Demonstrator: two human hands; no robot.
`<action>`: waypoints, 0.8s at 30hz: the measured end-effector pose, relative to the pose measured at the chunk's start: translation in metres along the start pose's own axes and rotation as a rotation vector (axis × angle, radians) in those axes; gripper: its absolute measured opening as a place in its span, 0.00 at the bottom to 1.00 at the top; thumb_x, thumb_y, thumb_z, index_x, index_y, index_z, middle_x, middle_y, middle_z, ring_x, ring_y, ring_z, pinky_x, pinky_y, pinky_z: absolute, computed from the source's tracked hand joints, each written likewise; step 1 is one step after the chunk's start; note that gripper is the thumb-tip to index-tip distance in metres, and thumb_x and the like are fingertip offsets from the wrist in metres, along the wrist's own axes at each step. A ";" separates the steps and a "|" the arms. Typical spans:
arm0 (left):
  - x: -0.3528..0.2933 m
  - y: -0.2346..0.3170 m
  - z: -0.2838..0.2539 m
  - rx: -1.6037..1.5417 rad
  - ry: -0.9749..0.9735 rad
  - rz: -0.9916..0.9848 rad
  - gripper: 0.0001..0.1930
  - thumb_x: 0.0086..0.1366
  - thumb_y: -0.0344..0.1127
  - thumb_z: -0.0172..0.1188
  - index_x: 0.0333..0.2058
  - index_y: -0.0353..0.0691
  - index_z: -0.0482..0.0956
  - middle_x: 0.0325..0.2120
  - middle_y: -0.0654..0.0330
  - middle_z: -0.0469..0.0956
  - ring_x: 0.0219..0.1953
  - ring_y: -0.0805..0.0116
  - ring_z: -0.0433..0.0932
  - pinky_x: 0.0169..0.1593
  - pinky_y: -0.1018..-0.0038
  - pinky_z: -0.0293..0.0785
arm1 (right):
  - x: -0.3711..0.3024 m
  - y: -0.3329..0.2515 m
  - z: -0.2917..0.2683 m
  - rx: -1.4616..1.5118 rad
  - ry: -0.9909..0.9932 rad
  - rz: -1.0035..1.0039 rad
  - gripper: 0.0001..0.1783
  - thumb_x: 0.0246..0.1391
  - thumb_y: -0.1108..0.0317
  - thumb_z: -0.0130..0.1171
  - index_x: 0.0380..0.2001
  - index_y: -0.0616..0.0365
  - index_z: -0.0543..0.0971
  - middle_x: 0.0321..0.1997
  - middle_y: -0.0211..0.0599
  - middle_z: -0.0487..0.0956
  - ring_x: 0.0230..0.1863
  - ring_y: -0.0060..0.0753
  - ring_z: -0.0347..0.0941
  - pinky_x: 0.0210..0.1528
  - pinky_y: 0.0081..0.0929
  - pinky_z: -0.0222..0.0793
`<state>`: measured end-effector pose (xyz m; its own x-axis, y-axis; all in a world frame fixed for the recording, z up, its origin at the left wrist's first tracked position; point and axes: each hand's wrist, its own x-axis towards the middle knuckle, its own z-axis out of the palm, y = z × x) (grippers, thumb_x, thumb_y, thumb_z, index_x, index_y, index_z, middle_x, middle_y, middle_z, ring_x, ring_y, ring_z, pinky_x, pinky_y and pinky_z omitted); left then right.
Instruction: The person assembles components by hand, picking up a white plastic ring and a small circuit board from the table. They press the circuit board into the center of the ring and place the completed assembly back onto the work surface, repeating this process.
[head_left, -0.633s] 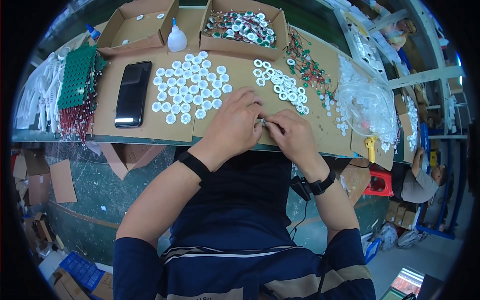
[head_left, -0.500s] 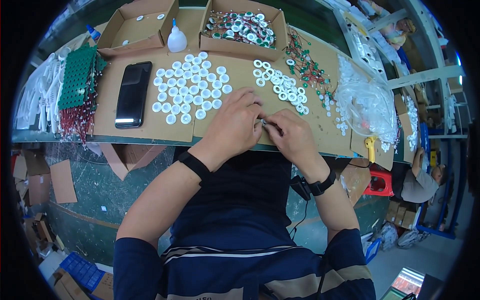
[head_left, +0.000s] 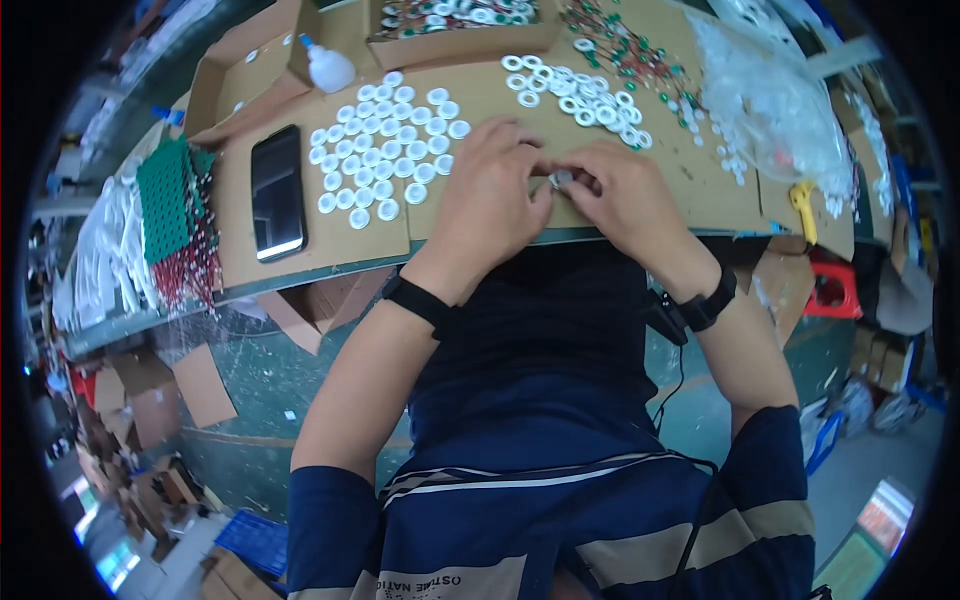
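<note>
Covering the table (head_left: 470, 262) are sheets of brown cardboard (head_left: 710, 205), with a dark green edge showing toward the person. Left end: green boards (head_left: 170, 200) with red wires (head_left: 188, 268) beside a black phone (head_left: 278, 195). Centre: white caps (head_left: 371, 158) in a loose cluster; right of them, white rings (head_left: 606, 115), some overlapping. Behind: a white squeeze bottle (head_left: 331, 71) between two cardboard boxes, the left box (head_left: 255, 108) and the filled box (head_left: 465, 46). Right side: a clear plastic bag (head_left: 765, 110) and a yellow tool (head_left: 803, 210) near the edge. Room: green floor (head_left: 235, 462), a red stool (head_left: 833, 290) at right, a blue crate (head_left: 253, 540) at lower left.

Hands: both meet above the near table edge, backs upward, wrists banded in black. Right hand (head_left: 625, 195): thumb and forefinger pinch a small pale piece (head_left: 560, 178), located between the two hands. Left hand (head_left: 495, 195): fingers curled, thumb just beside the piece; whether it also grips cannot be told.
</note>
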<state>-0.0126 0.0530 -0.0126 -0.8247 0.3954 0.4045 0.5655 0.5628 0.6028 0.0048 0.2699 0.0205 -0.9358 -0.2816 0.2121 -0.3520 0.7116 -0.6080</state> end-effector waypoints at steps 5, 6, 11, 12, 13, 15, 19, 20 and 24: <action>0.000 0.000 0.000 0.025 0.008 0.009 0.10 0.60 0.30 0.76 0.41 0.39 0.94 0.56 0.50 0.89 0.70 0.41 0.79 0.76 0.49 0.73 | -0.004 0.009 0.002 -0.036 0.006 -0.135 0.12 0.62 0.70 0.78 0.47 0.58 0.91 0.42 0.43 0.88 0.45 0.53 0.86 0.51 0.45 0.83; 0.000 0.001 0.000 0.028 0.009 0.003 0.10 0.60 0.30 0.77 0.41 0.40 0.93 0.56 0.50 0.89 0.70 0.41 0.79 0.76 0.49 0.74 | -0.004 0.010 0.001 -0.036 0.000 -0.140 0.12 0.62 0.69 0.78 0.48 0.58 0.92 0.42 0.43 0.88 0.45 0.53 0.86 0.52 0.45 0.83; -0.001 0.002 -0.001 0.019 0.024 -0.001 0.10 0.59 0.29 0.77 0.41 0.40 0.93 0.55 0.50 0.88 0.70 0.41 0.79 0.76 0.49 0.74 | -0.004 0.008 0.000 -0.051 -0.035 -0.121 0.13 0.61 0.70 0.78 0.49 0.58 0.92 0.41 0.43 0.88 0.44 0.52 0.86 0.50 0.45 0.83; -0.003 0.002 -0.002 0.023 0.019 -0.010 0.10 0.59 0.29 0.77 0.41 0.40 0.93 0.55 0.50 0.88 0.71 0.41 0.79 0.76 0.49 0.74 | -0.004 0.007 0.001 -0.033 -0.051 -0.113 0.13 0.61 0.70 0.79 0.49 0.58 0.92 0.41 0.43 0.88 0.44 0.52 0.87 0.49 0.44 0.83; -0.003 0.003 -0.002 0.024 0.016 -0.014 0.10 0.59 0.29 0.77 0.41 0.39 0.93 0.55 0.50 0.88 0.71 0.41 0.79 0.76 0.49 0.74 | -0.004 0.007 0.000 -0.021 -0.065 -0.106 0.13 0.61 0.71 0.79 0.48 0.58 0.92 0.41 0.43 0.88 0.43 0.51 0.87 0.48 0.44 0.83; -0.003 0.003 -0.002 0.020 0.031 -0.015 0.10 0.59 0.29 0.77 0.41 0.39 0.93 0.55 0.50 0.88 0.71 0.41 0.79 0.76 0.49 0.74 | -0.004 0.006 -0.002 -0.024 -0.079 -0.108 0.13 0.60 0.71 0.79 0.48 0.58 0.92 0.41 0.43 0.88 0.42 0.51 0.87 0.47 0.44 0.84; -0.004 0.005 -0.003 0.031 0.024 -0.025 0.11 0.59 0.28 0.77 0.41 0.39 0.93 0.56 0.51 0.88 0.71 0.41 0.78 0.76 0.50 0.74 | -0.005 0.004 -0.003 0.018 -0.089 -0.084 0.13 0.59 0.73 0.80 0.47 0.60 0.92 0.40 0.42 0.87 0.41 0.48 0.87 0.45 0.42 0.84; -0.004 0.005 -0.003 0.022 0.020 -0.030 0.10 0.60 0.28 0.77 0.41 0.39 0.93 0.56 0.51 0.87 0.71 0.42 0.78 0.76 0.50 0.74 | -0.005 0.004 -0.003 0.035 -0.097 -0.061 0.13 0.59 0.73 0.80 0.47 0.60 0.92 0.40 0.42 0.87 0.40 0.47 0.87 0.45 0.41 0.84; -0.004 0.005 -0.004 -0.005 0.017 -0.041 0.10 0.60 0.28 0.76 0.41 0.39 0.93 0.56 0.51 0.87 0.72 0.42 0.78 0.76 0.51 0.74 | -0.004 0.000 -0.005 0.046 -0.104 -0.021 0.13 0.58 0.74 0.81 0.46 0.61 0.92 0.40 0.42 0.87 0.38 0.44 0.86 0.43 0.38 0.83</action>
<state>-0.0069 0.0513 -0.0086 -0.8474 0.3598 0.3905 0.5310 0.5746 0.6228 0.0084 0.2738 0.0238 -0.9201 -0.3634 0.1462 -0.3683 0.6751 -0.6393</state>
